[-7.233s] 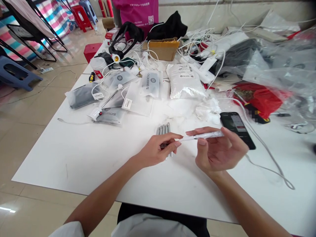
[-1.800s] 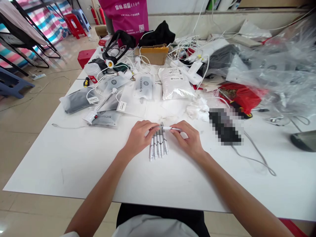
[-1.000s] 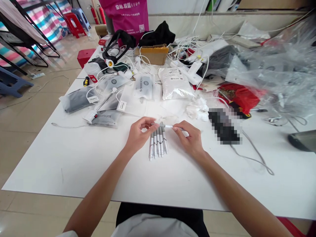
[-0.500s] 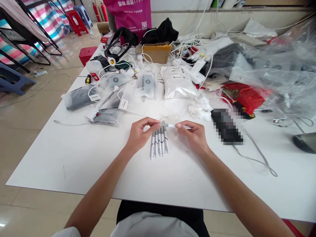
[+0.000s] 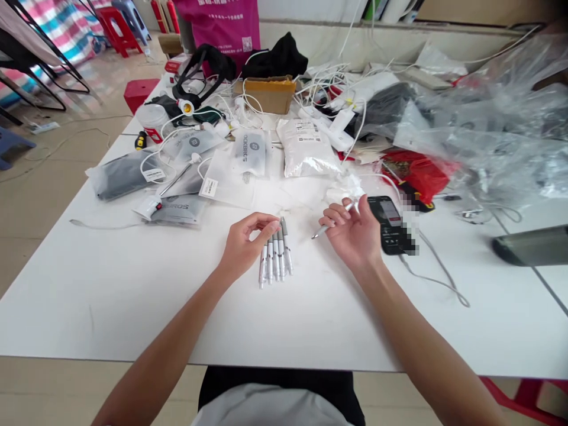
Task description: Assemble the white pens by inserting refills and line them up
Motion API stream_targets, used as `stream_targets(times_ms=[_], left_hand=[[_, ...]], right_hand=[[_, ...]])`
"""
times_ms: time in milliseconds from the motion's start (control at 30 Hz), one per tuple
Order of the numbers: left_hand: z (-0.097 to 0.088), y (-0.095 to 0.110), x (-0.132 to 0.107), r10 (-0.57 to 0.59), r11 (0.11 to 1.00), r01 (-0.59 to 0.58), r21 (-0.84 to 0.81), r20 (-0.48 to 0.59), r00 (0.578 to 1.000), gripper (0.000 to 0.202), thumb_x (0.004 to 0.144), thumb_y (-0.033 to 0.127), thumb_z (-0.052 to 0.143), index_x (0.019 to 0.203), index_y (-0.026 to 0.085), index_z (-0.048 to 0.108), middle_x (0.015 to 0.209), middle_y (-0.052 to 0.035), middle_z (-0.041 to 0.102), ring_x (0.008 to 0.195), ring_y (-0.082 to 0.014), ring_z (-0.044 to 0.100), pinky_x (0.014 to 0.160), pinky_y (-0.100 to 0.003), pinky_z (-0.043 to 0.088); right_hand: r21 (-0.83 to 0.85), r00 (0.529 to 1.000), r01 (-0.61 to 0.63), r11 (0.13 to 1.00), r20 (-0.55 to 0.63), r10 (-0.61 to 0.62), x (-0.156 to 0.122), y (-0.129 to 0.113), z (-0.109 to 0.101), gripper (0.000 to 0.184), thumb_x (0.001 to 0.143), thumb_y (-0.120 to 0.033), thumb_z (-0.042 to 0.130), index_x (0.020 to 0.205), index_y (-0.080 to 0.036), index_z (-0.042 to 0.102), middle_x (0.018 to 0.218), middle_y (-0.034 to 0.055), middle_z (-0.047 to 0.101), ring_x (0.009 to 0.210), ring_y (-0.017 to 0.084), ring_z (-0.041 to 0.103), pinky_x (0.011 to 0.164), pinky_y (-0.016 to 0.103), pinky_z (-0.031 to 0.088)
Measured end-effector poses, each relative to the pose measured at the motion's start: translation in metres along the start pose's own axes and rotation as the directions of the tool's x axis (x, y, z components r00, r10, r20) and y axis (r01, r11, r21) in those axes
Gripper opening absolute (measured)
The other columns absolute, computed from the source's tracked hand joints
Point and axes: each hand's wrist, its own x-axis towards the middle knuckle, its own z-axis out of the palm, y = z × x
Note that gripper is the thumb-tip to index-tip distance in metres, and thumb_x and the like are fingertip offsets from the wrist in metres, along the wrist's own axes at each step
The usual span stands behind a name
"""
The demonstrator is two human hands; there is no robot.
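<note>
Several white pens with grey grips lie side by side in a row of pens (image 5: 275, 254) on the white table. My left hand (image 5: 246, 242) is at the far end of this row, thumb and forefinger curled into a pinch over the grey tips. Whether anything is between those fingertips is hidden. To the right, my right hand (image 5: 355, 234) is raised above the table, palm partly turned up. Its fingers are wrapped round one more pen (image 5: 329, 226), tilted with its silver end pointing down and left.
A phone (image 5: 388, 225) with a cable lies beside my right hand. Packaged pouches (image 5: 177, 210) and a white parcel (image 5: 308, 148) are beyond the hands. Cables, a cardboard box (image 5: 266, 94) and clear plastic wrap (image 5: 479, 124) crowd the back. A dark cylinder (image 5: 532, 245) lies far right.
The pen that both hands held has left my left hand and moved right in my right hand, which has turned palm up. My left hand stays near the row. The view has shifted right.
</note>
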Motion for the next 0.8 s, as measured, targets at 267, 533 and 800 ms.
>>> stream_targets(times_ms=[267, 533, 800], left_hand=[[0.0014, 0.0004, -0.001, -0.009, 1.0, 0.009, 0.012, -0.003, 1.0, 0.023, 0.097, 0.045, 0.076, 0.103, 0.022, 0.082, 0.103, -0.0066, 0.081, 0.1, -0.023, 0.077, 0.097, -0.036, 0.058], [0.0007, -0.001, 0.0012, 0.005, 1.0, -0.005, -0.001, -0.039, 0.999, 0.024, 0.098, 0.045, 0.075, 0.102, 0.021, 0.08, 0.099, -0.0062, 0.08, 0.097, -0.0219, 0.077, 0.095, -0.036, 0.059], [-0.0004, -0.0008, 0.002, 0.009, 1.0, -0.009, 0.012, -0.046, 0.999, 0.025, 0.1, 0.044, 0.072, 0.105, 0.02, 0.079, 0.097, -0.0063, 0.08, 0.097, -0.0217, 0.077, 0.097, -0.035, 0.057]], right_hand=[[-0.119, 0.973, 0.181, 0.976, 0.168, -0.16, -0.0003, -0.0031, -0.0101, 0.05, 0.102, -0.064, 0.048, 0.071, -0.027, 0.039, 0.067, -0.0028, 0.025, 0.061, 0.02, 0.025, 0.064, 0.039, 0.039], [0.141, 0.997, 0.029, 0.99, 0.066, -0.039, -0.0003, -0.0013, -0.0103, 0.04, 0.1, -0.054, 0.054, 0.073, -0.027, 0.043, 0.071, -0.0034, 0.021, 0.062, 0.02, 0.025, 0.065, 0.038, 0.038], [0.12, 0.99, 0.046, 0.992, 0.123, -0.061, -0.0029, -0.0029, -0.0082, 0.041, 0.101, -0.056, 0.057, 0.074, -0.027, 0.047, 0.07, -0.0027, 0.03, 0.062, 0.019, 0.034, 0.071, 0.041, 0.049]])
